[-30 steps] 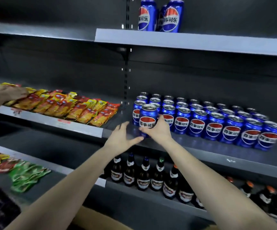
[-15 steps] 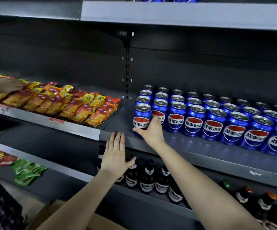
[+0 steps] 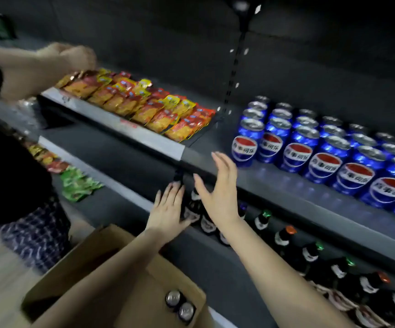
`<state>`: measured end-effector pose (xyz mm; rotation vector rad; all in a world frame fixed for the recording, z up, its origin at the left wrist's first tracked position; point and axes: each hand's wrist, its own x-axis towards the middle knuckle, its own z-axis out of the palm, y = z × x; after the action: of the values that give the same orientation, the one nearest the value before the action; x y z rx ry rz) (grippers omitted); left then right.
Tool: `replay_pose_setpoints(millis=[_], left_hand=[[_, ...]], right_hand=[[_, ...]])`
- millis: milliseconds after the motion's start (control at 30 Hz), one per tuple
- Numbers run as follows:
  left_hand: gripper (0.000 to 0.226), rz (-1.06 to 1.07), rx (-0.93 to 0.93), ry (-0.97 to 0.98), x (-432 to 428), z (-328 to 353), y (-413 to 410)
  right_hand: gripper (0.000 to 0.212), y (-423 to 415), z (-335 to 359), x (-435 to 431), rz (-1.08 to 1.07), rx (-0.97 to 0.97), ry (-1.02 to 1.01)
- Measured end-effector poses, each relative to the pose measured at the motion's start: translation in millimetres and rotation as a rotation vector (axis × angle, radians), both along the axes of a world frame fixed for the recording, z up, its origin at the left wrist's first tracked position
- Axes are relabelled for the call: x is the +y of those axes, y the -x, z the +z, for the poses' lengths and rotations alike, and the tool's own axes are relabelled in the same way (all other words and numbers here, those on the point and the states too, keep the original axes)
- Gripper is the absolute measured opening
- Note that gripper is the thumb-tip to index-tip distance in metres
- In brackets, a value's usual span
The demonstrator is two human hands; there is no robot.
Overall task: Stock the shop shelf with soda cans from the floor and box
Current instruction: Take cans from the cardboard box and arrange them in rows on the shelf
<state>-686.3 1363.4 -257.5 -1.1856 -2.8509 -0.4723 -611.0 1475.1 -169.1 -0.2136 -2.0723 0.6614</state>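
The box (image 3: 92, 252) stands open nearest the viewer, and two silver can tops (image 3: 186, 310) show in its right corner, so stock is left to lift. The left forearm lies across the box. Just above and beyond it both hands are empty: the left hand (image 3: 168, 209) is flat with its fingers straight and together, and the right hand (image 3: 220, 197) is spread with its fingers apart. Neither holds a can. Straight behind the box, dark bottles (image 3: 284, 235) stand in a low row, close behind the left fingertips; a careless swing down toward the box could clip a bottle neck and topple it. Above the box and to its right, the shelf (image 3: 286, 185) carries the blue cans (image 3: 322, 164) in tight rows. The end can (image 3: 244, 147) stands near the open left end, so sliding another in beside it could nudge it off. Each can bears a red, white and blue roundel like Pepsi's, with Chinese characters on the white band too blurred to read. White lettering on the shelf rail, far right of the box, begins with "S" and is cut off. Up and left of the box lie snack packets (image 3: 144, 107) over a red tag I cannot read, where another person's hand (image 3: 73, 55) works; the two could bump arms.
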Motion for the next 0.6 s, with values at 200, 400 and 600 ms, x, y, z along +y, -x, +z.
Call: replay_pose_setpoints(millis=[200,400,600], left_hand=[[0.083,0.355,-0.335,0.181,-131.0,-105.8,-35.0],[0.083,0.627,-0.649,0.279,-220.7,-243.7,-106.1],[0.081,0.57,-0.901,0.243,-173.0,-351.0,-134.5]], right_hand=[[0.045,0.8,-126.4,-88.7,0.337,-0.435,0.144],[0.046,-24.2,-312.5,-107.1,0.394,-1.05,0.256],[0.039,-40.1,-422.0,-87.2,0.408,-1.191,0.235]])
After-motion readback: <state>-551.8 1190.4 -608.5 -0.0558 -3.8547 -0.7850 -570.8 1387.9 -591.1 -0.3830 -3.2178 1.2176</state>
